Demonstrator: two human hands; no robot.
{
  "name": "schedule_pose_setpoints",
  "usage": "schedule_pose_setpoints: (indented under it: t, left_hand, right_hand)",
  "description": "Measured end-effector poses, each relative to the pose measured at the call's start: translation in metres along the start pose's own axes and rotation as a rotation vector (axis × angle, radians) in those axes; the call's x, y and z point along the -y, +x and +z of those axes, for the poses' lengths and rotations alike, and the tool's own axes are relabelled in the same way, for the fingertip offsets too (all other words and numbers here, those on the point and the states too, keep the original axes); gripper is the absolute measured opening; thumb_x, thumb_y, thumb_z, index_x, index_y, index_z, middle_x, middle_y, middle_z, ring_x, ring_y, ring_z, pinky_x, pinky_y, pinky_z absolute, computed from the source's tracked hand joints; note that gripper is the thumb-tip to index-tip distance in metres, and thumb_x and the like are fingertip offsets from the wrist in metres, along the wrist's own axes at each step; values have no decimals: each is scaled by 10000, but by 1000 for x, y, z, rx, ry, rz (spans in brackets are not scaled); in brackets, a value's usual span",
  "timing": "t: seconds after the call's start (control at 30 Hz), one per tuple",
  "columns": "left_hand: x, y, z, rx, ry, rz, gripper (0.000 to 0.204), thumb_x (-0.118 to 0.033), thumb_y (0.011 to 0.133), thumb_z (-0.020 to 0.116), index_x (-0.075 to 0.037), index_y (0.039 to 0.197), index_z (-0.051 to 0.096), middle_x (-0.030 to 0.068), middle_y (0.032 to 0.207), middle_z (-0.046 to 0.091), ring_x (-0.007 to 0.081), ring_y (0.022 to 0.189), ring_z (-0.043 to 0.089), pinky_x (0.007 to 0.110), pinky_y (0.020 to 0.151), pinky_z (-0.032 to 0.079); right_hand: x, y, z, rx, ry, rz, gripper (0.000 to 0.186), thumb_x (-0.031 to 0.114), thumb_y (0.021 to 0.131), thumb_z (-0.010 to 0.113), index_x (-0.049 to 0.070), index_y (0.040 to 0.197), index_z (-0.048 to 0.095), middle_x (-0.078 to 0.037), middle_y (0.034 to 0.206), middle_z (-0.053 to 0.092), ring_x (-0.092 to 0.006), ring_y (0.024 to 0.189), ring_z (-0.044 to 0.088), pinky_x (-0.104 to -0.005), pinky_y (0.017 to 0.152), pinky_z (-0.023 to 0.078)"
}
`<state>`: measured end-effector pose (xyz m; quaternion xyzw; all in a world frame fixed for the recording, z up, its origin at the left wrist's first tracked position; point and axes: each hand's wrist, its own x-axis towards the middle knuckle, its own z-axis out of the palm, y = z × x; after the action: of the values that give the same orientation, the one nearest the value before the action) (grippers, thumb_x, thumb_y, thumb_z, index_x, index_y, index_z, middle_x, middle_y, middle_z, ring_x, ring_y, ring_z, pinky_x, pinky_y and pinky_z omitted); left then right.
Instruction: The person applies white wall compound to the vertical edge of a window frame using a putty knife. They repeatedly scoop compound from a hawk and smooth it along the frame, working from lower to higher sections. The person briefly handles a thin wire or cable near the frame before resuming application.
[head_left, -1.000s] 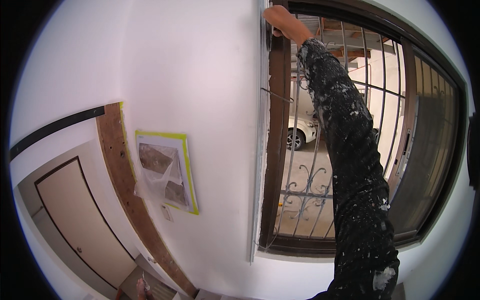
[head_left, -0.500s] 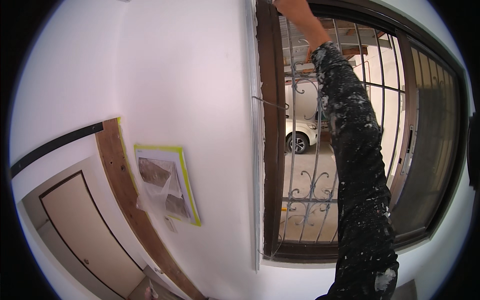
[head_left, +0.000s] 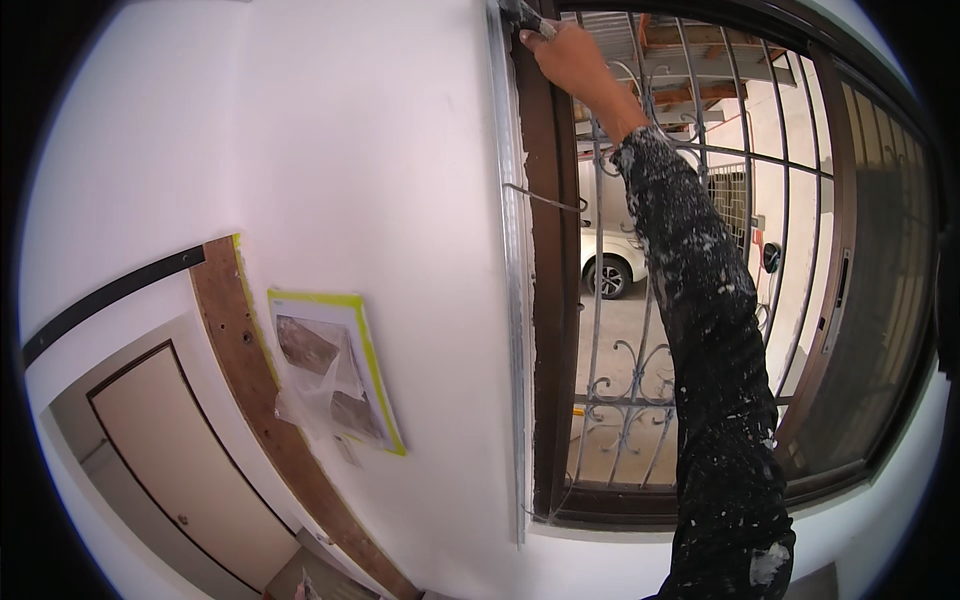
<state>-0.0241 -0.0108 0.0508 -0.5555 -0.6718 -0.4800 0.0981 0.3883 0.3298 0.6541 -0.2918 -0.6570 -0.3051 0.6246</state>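
High at the top edge, my right hand is closed on a small dark tool that looks like a paintbrush, though its kind is not certain. The tool is against the top of the brown window frame, next to a grey metal strip along the wall's edge. White paint spots cover the black sleeve of that arm. At the bottom edge, a small pinkish and white shape may be part of my left hand; its fingers cannot be made out.
A curling metal grille fills the window, with a sliding dark panel at right. A bent wire sticks out from the strip. Left are a taped, plastic-covered panel, a brown board and a door.
My right hand has come down and slightly left, bringing the tool into view beside the frame. The view has shifted a little, showing more of the yard beyond the grille.
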Motion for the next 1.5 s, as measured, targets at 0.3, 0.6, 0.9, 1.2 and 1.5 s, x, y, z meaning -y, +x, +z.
schedule_pose_setpoints:
  t: [0.3, 0.6, 0.9, 1.2, 1.5]
  left_hand:
    - [-22, 11, 3, 0, -197, -122, 347, -163, 1052, 495, -5, 1345, 593, 176, 1294, 652, 280, 1148, 637, 386, 950, 503]
    - [-23, 7, 6, -14, -225, -151, 332, -149, 1046, 508, -3, 1327, 604, 171, 1303, 648, 277, 1160, 629, 391, 979, 485]
    - [-19, 4, 12, -7, -245, -147, 345, -181, 1053, 499, -10, 1336, 602, 157, 1321, 643, 268, 1180, 621, 379, 975, 483]
    - [-25, 6, 9, 68, -231, -249, 356, -187, 1063, 482, -21, 1361, 583, 172, 1320, 638, 277, 1184, 615, 386, 975, 467]
    - [-31, 6, 4, 136, -156, -222, 372, -236, 1062, 463, -35, 1351, 582, 199, 1295, 638, 378, 1179, 597, 446, 987, 443]
  right_hand:
    - [32, -123, -29, 100, 100, 15, 383, 275, 970, 604, 19, 1248, 659, -272, 890, 700, -389, 839, 695, -455, 781, 527]
    - [20, -39, -37, -45, 129, 26, 474, 435, 976, 575, -28, 1001, 676, -151, 662, 605, -316, 664, 589, -454, 694, 452]
    - [9, 2, -14, -18, 97, -9, 416, 412, 985, 570, 23, 1062, 696, -179, 768, 657, -348, 772, 637, -451, 744, 469]
    - [3, -38, -7, 73, 82, 35, 386, 398, 984, 597, 67, 1158, 696, -146, 717, 647, -288, 729, 645, -396, 721, 483]
    - [4, -108, -10, 102, 119, 40, 437, 356, 978, 624, 80, 1317, 637, -235, 1040, 718, -329, 1006, 695, -379, 898, 498]
